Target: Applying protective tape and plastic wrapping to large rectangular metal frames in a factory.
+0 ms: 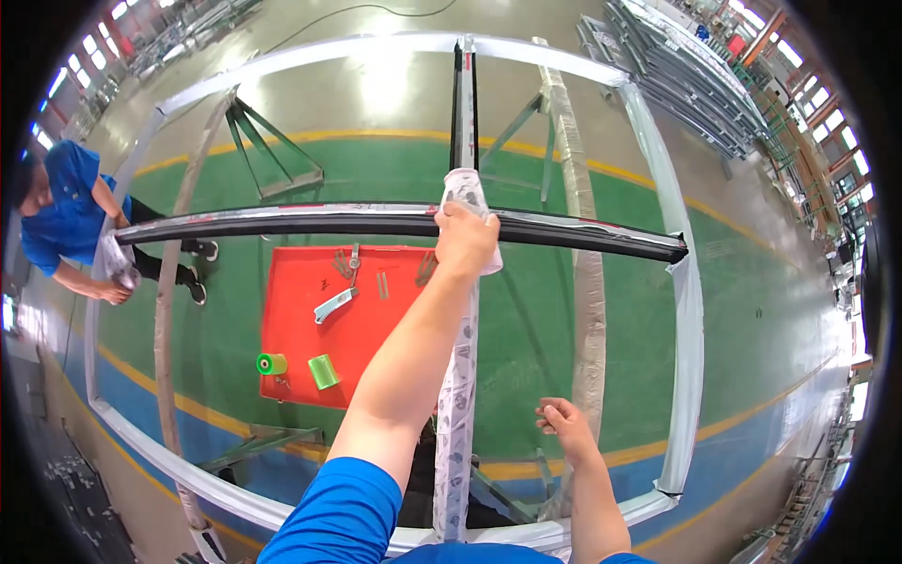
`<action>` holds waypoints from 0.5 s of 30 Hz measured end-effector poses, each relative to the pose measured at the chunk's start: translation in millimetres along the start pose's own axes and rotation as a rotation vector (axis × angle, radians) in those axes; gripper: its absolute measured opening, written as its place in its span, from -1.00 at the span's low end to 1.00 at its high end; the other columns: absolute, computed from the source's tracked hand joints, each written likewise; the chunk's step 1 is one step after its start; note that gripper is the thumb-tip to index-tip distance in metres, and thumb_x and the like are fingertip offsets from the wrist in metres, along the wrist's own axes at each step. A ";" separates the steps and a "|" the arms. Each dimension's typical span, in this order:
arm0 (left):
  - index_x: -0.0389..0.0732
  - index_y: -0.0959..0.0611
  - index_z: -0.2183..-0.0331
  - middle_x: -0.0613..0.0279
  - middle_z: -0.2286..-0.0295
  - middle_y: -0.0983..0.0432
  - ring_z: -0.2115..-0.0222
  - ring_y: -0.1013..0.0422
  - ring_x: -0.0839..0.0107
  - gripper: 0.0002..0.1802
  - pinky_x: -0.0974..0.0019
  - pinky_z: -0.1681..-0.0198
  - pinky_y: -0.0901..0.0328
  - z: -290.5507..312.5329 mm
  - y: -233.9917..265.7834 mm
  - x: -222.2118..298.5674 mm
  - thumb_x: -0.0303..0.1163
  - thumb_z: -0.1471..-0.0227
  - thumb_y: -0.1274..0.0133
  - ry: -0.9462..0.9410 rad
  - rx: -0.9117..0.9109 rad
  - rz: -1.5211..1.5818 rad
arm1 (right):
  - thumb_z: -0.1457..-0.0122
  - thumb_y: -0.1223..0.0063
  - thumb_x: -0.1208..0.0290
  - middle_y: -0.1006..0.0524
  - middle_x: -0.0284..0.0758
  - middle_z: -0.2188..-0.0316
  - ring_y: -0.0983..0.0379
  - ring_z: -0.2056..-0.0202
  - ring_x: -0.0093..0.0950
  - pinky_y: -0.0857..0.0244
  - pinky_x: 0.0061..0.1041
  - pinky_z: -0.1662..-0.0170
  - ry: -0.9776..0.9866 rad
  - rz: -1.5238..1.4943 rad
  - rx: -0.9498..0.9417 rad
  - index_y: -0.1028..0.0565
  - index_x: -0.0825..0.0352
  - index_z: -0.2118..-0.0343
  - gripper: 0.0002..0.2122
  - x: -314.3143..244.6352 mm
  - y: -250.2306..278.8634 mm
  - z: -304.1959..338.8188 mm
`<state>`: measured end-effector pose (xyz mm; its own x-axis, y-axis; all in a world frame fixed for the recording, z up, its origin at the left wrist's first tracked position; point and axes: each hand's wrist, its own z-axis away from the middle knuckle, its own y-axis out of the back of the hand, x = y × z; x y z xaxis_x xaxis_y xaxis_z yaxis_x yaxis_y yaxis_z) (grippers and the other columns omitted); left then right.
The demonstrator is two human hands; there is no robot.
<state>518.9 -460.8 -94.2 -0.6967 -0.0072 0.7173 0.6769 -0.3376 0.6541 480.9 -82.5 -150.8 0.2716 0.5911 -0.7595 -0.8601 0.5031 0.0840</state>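
A large rectangular frame wrapped in whitish film (687, 348) lies in front of me, crossed by a long black-edged bar (310, 222). My left hand (467, 235), arm stretched forward, is closed around a white patterned roll of wrapping film (462, 188) where the bars cross. Below this crossing, the bar running toward me is covered in white patterned film (458, 404). Above it, the upright bar (466, 108) shows black edges. My right hand (568, 428) hangs over the frame's lower right opening, fingers loosely bent and apart, with nothing visible in them.
A co-worker in blue (66, 211) handles patterned wrap at the bar's left end. Under the frame, a red board (305, 282) carries a utility knife (335, 305), green tape rolls (322, 371) and small metal parts. Padded support beams (589, 320) and green trestles (272, 146) stand beneath.
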 end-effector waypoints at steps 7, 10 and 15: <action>-0.55 -0.14 -0.11 -0.33 -0.07 -0.19 -0.07 -0.29 -0.16 0.03 0.01 -0.10 -0.26 3.8 2.8 -11.5 0.13 0.04 -0.11 0.051 -0.058 -0.009 | -0.28 -0.01 0.22 -0.56 -0.25 0.18 -0.51 0.28 -0.54 -0.36 -0.56 0.21 0.042 -0.051 0.012 -0.44 0.37 -0.02 -0.63 6.4 16.6 30.3; -0.55 -0.15 -0.11 -0.36 -0.07 -0.18 -0.06 -0.29 -0.16 0.04 0.01 -0.10 -0.25 5.1 6.2 -19.0 0.16 0.04 -0.11 0.002 -0.025 -0.018 | -0.28 -0.01 0.21 -0.56 -0.26 0.18 -0.51 0.28 -0.54 -0.36 -0.56 0.22 0.050 -0.055 0.019 -0.44 0.37 -0.03 -0.63 6.3 20.3 41.9; -0.58 -0.16 -0.11 -0.43 -0.07 -0.18 -0.12 -0.20 -0.20 0.01 0.05 -0.17 -0.18 24.7 22.0 -32.0 0.12 0.00 -0.08 -0.058 -0.013 0.021 | -0.28 0.00 0.24 -0.56 -0.27 0.19 -0.50 0.27 -0.53 -0.34 -0.55 0.19 0.024 -0.069 0.038 -0.44 0.37 -0.02 -0.65 10.5 21.9 62.8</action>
<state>562.0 -444.8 -96.9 -0.6672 0.0395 0.7438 0.6881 -0.3497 0.6358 492.0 -25.7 -116.4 0.3186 0.5395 -0.7794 -0.8229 0.5655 0.0551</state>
